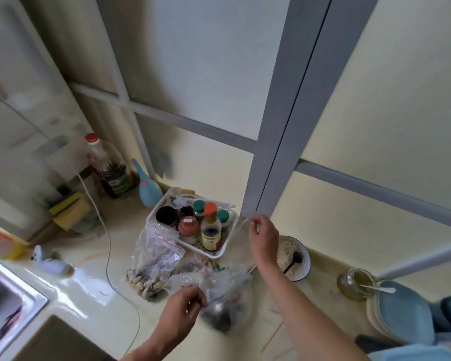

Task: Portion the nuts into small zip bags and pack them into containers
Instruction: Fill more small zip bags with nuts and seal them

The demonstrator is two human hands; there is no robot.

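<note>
A clear plastic bag of dark nuts [225, 306] lies on the pale counter [94, 290] in front of me. My left hand [185, 306] pinches its crumpled top edge. My right hand [262, 235] is raised above the counter, its fingers pinched on a thin clear strip [241, 225] that runs down toward the bag. To the left stands a zip bag with a red seal [155, 259], holding pale and dark nuts at its bottom.
A white basket of sauce bottles and jars [229, 246] sits behind the bags. A bowl with a black spoon [294, 259], a glass jar [356, 284] and stacked blue plates [401, 313] are at right. A white cable [108, 246] crosses the counter; the sink [5, 303] is at left.
</note>
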